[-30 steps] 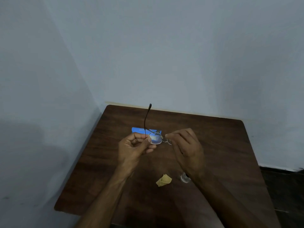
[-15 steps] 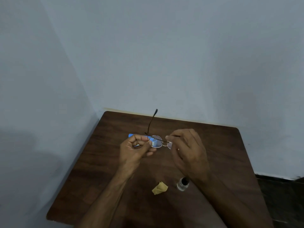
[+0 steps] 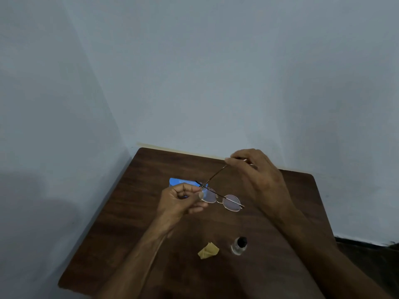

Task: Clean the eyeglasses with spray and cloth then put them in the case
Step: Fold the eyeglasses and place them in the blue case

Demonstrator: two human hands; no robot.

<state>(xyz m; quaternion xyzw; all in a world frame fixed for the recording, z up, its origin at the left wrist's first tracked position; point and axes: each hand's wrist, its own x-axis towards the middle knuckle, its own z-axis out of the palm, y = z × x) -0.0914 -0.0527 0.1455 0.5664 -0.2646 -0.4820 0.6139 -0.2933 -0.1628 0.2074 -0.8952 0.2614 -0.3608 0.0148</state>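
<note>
Thin metal-framed eyeglasses (image 3: 224, 199) hang above the middle of the brown table (image 3: 133, 225). My left hand (image 3: 183, 203) pinches the frame at the left hinge. My right hand (image 3: 257, 173) is raised farther back and pinches the tip of one temple arm, which stretches from the hinge up to it. A blue case (image 3: 183, 183) lies flat on the table behind my left hand, partly hidden by it. A crumpled yellow cloth (image 3: 208, 250) and a small clear spray bottle (image 3: 239, 246) with a black top sit near the front, under my forearms' gap.
The table stands in a corner, with pale walls (image 3: 54, 147) close on the left and behind. The table's right edge (image 3: 323, 212) drops to a dark floor (image 3: 371, 251).
My right hand left the lens area and moved up and back, swinging one temple arm outward. Both lenses now show. The camera view has shifted slightly.
</note>
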